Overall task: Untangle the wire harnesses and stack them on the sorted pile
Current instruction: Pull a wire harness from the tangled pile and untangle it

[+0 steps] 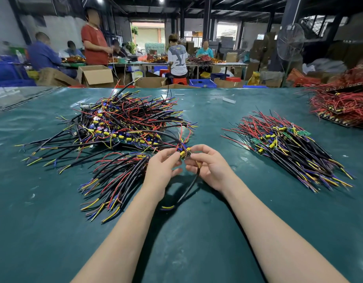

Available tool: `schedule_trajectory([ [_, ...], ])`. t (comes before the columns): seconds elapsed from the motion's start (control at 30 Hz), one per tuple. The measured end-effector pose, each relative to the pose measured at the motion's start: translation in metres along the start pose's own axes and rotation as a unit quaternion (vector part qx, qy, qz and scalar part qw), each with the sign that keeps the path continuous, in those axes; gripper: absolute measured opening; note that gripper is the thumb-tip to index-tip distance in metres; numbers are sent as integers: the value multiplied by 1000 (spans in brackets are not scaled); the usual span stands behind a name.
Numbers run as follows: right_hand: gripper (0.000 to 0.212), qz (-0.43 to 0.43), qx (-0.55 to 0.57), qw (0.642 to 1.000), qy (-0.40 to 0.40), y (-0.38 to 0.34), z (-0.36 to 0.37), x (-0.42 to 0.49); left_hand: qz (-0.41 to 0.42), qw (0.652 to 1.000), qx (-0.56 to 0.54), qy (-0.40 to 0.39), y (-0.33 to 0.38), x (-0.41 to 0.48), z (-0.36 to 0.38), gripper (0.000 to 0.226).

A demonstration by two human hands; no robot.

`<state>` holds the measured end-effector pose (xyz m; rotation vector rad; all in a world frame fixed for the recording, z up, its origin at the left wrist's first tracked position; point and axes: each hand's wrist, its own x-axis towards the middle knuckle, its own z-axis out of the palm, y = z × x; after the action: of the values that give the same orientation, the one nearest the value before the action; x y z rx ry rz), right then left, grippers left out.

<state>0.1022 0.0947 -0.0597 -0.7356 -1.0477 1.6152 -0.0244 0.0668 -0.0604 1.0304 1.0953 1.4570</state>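
Draped in a dark teal sheet [197,237], creased and flecked with pale scraps. Bore a tangled heap of harnesses [125,121] at ten o'clock, a smaller fanned bundle [115,176] just beside it at eight, and an aligned sorted pile [289,148] at three. Carried a red-wired heap [340,107] at two and a white strip [229,100] at one.

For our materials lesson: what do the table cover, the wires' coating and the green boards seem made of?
Table cover: probably vinyl or rubber sheet; teal, semi-glossy, showing reflections and ripples. Wires' coating: likely flexible plastic; smooth, brightly coloured, bending freely. Green boards: apparently circuit-board laminate; flat, stiff-looking, matte.
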Motion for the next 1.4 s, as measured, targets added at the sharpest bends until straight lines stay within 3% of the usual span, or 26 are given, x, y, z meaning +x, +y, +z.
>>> schedule_trajectory([
  [0.23,17,-3,-52,999,-8,5,6,0,19,993,-92,-65,1,-4,-1,23],
  [0.6,15,57,-50,996,-36,-1,3,-3,-53,994,-85,-42,5,-2,-12,17],
  [0.83,22,45,93,994,-26,1,10,-3,-67,981,-178,-39,10,1,-15,15],
  [0.97,18,7,198,976,92,-12,-8,0,-49,984,-167,41,7,3,-13,12],
  [1.07,17,-48,167,972,161,-22,-25,0,-30,997,-19,64,4,5,-15,6],
  [1.17,22,-53,106,984,133,-21,-19,-1,-36,989,142,-27,3,3,-13,11],
  [1.23,23,-12,82,993,86,-16,-10,-2,-14,964,264,-43,4,3,-10,15],
  [1.3,23,32,57,996,52,-12,-3,-2,45,911,409,-9,4,5,-8,22],
  [1.4,22,60,7,997,38,-9,1,-3,78,870,487,23,5,1,-10,25],
])
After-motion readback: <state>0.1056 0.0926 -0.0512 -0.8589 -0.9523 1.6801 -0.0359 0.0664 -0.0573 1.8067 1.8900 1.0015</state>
